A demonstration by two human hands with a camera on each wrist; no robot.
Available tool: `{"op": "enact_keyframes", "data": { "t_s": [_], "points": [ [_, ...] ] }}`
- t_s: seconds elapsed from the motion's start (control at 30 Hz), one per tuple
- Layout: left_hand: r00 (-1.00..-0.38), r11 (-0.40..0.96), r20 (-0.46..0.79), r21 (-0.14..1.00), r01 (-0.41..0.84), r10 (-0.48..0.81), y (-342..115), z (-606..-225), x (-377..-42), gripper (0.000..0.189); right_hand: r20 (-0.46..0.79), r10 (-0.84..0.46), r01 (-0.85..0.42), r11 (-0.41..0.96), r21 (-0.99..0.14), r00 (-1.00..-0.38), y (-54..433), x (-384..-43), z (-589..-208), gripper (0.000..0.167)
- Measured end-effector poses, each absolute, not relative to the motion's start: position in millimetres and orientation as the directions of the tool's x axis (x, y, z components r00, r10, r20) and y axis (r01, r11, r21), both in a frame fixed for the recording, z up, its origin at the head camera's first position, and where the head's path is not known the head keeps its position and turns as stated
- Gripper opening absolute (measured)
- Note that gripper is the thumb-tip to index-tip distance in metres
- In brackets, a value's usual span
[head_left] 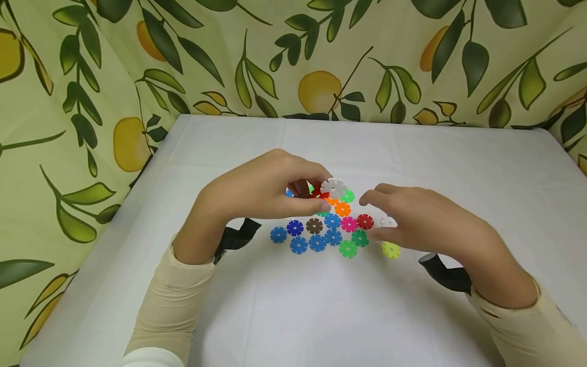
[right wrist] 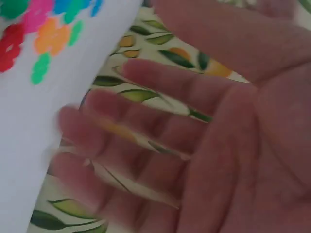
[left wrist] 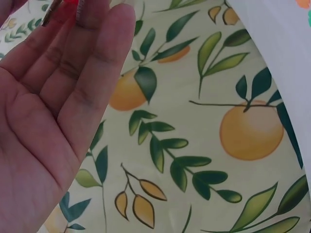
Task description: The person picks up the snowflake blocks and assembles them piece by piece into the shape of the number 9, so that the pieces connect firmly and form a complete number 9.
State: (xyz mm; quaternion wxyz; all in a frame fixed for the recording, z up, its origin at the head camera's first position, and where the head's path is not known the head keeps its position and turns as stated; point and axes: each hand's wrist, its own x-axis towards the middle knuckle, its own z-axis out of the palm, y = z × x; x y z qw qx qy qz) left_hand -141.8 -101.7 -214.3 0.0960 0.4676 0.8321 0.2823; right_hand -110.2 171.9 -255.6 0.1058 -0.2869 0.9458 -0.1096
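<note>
My left hand (head_left: 268,188) is raised over the far side of a group of colourful notched plastic discs and pinches a white snowflake disc (head_left: 334,188) with a red disc (head_left: 319,191) close against it. In the left wrist view, a bit of red (left wrist: 72,1) shows at the fingers; the rest lies out of frame. My right hand (head_left: 422,216) hovers over the right end of the group, its fingers loosely bent and apart, holding nothing. Beneath the hands are a dark red disc (head_left: 365,221), a pink disc (head_left: 349,224) and a brown disc (head_left: 314,226).
Several blue discs (head_left: 317,243) lie along the near left side of the group. A yellow disc (head_left: 391,250) and a partly covered white disc (head_left: 388,221) sit under my right hand. The white table (head_left: 293,311) meets a leaf-and-fruit patterned cloth (head_left: 284,61) behind.
</note>
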Motion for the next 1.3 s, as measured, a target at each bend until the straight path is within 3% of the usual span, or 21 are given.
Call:
{"op": "enact_keyframes", "data": {
  "t_s": [0.13,0.3,0.43,0.6,0.77,1.0,1.3],
  "points": [
    [-0.538,0.391,0.125,0.555,0.734,0.833,-104,-215,-143,0.035,-0.388,-0.439,-0.431,0.895,-0.113,-0.81,174,-126,-276,0.083],
    [-0.532,0.364,0.154,0.572,0.735,0.833,-107,-212,-144,0.034,-0.482,-0.37,-0.406,0.913,-0.033,-0.794,174,-139,-294,0.084],
    [-0.526,0.33,0.188,0.595,0.733,0.83,-108,-210,-145,0.034,-0.472,-0.368,-0.362,0.926,-0.109,-0.801,178,-148,-296,0.075],
    [-0.534,0.328,0.192,0.606,0.724,0.824,-109,-211,-145,0.036,-0.407,-0.394,-0.321,0.917,-0.239,-0.824,187,-162,-301,0.048],
    [-0.54,0.333,0.195,0.605,0.723,0.819,-109,-213,-146,0.036,-0.311,-0.4,-0.316,0.904,-0.288,-0.862,189,-174,-310,0.029],
    [-0.513,0.248,0.269,0.637,0.73,0.815,-108,-218,-152,0.015,-0.255,-0.425,-0.329,0.88,-0.343,-0.869,195,-184,-317,0.024],
    [-0.494,0.211,0.299,0.642,0.737,0.817,-108,-220,-156,0.009,-0.302,-0.44,-0.281,0.848,-0.45,-0.846,207,-190,-316,0.026]
  ]
}}
